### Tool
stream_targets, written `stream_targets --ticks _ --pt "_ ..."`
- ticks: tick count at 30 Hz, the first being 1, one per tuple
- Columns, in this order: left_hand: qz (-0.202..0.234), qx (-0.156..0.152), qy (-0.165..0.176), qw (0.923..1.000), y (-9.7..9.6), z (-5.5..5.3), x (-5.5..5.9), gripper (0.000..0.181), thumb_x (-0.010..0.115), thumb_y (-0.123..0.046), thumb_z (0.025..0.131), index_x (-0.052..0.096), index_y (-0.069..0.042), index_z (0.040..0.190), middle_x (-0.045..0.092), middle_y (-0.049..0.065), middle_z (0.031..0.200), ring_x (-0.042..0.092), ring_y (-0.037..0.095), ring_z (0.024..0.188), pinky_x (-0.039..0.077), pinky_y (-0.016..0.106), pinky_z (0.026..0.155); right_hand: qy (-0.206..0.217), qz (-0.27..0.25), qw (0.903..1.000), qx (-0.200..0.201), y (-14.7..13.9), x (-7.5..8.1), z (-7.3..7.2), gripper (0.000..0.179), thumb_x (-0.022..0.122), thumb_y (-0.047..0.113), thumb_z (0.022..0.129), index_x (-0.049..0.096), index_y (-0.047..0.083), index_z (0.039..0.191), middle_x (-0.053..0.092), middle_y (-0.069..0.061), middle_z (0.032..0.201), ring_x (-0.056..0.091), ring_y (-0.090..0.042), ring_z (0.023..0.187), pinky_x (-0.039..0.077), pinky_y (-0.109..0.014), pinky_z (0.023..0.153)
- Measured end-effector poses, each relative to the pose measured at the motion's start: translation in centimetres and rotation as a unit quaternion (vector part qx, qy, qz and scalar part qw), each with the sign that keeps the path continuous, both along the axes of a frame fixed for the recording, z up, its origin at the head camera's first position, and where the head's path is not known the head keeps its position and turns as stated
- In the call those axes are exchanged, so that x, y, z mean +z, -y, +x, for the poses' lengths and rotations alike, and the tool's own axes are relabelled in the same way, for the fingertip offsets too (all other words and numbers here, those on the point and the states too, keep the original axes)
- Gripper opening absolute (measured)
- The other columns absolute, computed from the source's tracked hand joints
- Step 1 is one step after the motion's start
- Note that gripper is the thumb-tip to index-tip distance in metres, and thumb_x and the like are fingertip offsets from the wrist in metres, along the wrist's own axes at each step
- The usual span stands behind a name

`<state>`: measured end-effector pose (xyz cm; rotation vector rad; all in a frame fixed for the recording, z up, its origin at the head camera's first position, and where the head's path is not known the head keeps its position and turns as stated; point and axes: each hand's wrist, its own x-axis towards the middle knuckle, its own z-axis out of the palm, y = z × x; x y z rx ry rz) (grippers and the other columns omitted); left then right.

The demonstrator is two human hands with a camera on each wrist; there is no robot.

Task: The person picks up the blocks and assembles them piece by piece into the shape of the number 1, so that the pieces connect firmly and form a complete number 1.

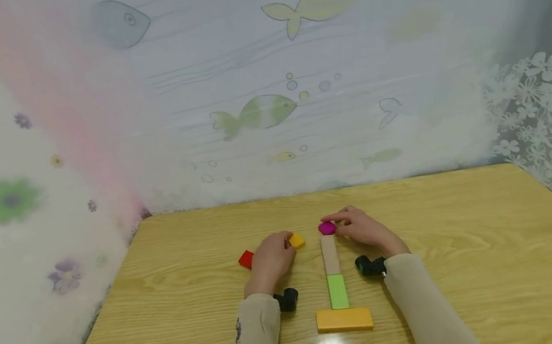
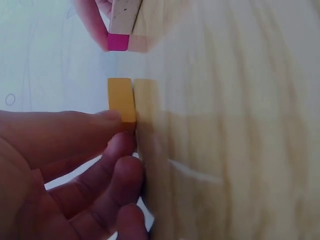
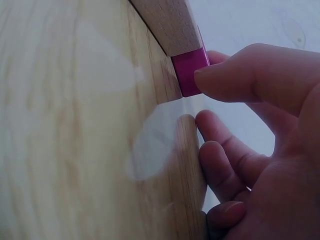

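At the far end of a row of flat blocks, my right hand pinches a magenta hexagonal block between thumb and forefinger. In the right wrist view the magenta block meets the end of a plain wooden block. To the left of the row, my left hand grips a small yellow block on the table; its thumb lies on the yellow block in the left wrist view. A red block sits beside the left hand, partly hidden by it.
Nearer me, the row continues from the wooden block to a light green block. A wide orange-yellow block lies crosswise at its near end. The wood-grain table ends at a curtain with fish drawings.
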<state>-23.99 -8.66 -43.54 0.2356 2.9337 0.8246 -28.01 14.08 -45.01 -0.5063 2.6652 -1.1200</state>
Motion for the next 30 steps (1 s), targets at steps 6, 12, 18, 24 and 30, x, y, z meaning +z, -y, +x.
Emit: stream_targets --ticks 6,12,18,24,30 --pt "0.002 0.006 0.001 1.0 0.03 -0.08 0.05 0.035 0.057 -0.015 0.085 0.056 -0.012 0.12 0.054 -0.002 0.081 0.044 0.015 0.064 0.034 0.028 0.056 -0.001 0.008 1.0 -0.002 0.16 0.04 -0.15 0.037 0.053 0.014 0.089 0.054 0.022 0.125 0.045 -0.011 0.113 0.044 -0.02 0.077 0.036 -0.033 0.068" --pt "0.012 0.012 0.012 0.9998 0.38 -0.05 0.22 0.036 0.056 -0.015 0.085 0.056 -0.012 0.121 0.052 -0.003 0.078 0.044 0.015 0.064 0.034 0.028 0.056 0.002 -0.004 1.0 0.006 0.32 0.1 -0.33 0.04 0.052 0.011 0.088 0.052 0.022 0.126 0.044 -0.011 0.116 0.044 -0.021 0.085 0.037 -0.034 0.071" --pt "0.025 0.01 0.03 0.9992 0.56 -0.12 0.07 0.036 0.055 -0.017 0.086 0.055 -0.012 0.121 0.05 -0.002 0.073 0.044 0.015 0.064 0.033 0.029 0.057 0.007 -0.012 0.9999 0.002 0.35 0.08 -0.24 0.039 0.052 0.01 0.087 0.054 0.022 0.124 0.044 -0.01 0.114 0.043 -0.021 0.08 0.036 -0.033 0.068" --pt "0.022 0.001 0.036 0.9991 0.27 -0.3 0.07 0.036 0.054 -0.017 0.087 0.053 -0.011 0.122 0.05 -0.002 0.076 0.045 0.016 0.068 0.035 0.03 0.063 0.009 -0.006 0.9999 -0.003 0.21 -0.05 -0.24 0.038 0.052 0.011 0.087 0.055 0.022 0.124 0.044 -0.01 0.115 0.043 -0.022 0.08 0.036 -0.033 0.067" --pt "0.025 -0.01 0.047 0.9985 0.01 -0.56 -0.06 0.034 0.054 -0.017 0.088 0.053 -0.01 0.121 0.05 -0.001 0.076 0.045 0.016 0.067 0.037 0.03 0.064 0.011 -0.004 0.9999 -0.006 -0.04 -0.21 -0.21 0.038 0.052 0.011 0.087 0.055 0.022 0.124 0.044 -0.011 0.116 0.044 -0.022 0.079 0.036 -0.033 0.068"
